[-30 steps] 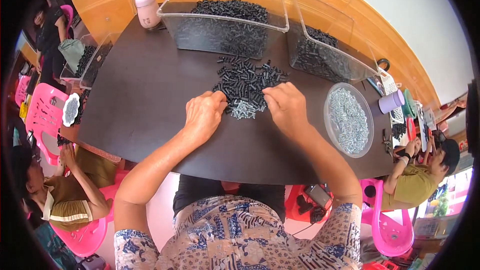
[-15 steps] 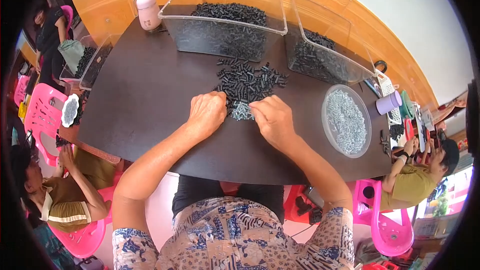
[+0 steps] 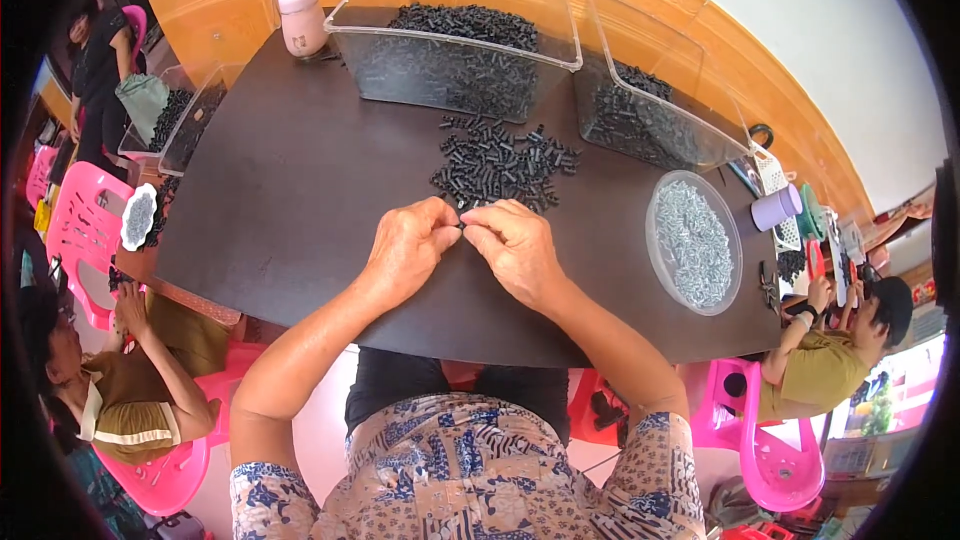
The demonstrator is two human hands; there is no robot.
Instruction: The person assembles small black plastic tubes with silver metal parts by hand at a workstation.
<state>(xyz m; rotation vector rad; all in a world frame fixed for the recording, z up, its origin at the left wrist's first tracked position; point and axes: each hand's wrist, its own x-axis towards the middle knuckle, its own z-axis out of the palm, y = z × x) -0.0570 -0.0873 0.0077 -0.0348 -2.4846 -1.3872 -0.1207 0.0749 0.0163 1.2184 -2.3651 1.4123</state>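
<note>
Over the near side of the dark table, my left hand [image 3: 410, 248] and my right hand [image 3: 516, 252] meet, fingertips pinched together. A tiny dark bit of a black plastic piece shows between them, at the left fingertips. Whatever the right fingers pinch is too small to make out. Just beyond the hands lies a loose pile of short black plastic pieces [image 3: 503, 162]. Of the small silver metal parts at its near edge, only a little shows; my hands hide the rest. A round clear tray [image 3: 652, 258] full of silver metal parts lies to the right.
Two clear bins [image 3: 450, 45] [image 3: 668, 110] of black pieces stand along the wall. A pink bottle [image 3: 300, 20] is at the far left, a purple cup [image 3: 777, 207] at the right. People sit at both sides on pink chairs [image 3: 85, 225].
My right hand has come left and away from the silver parts. Both hands have drawn nearer to me and now meet at the fingertips, covering most of the silver heap.
</note>
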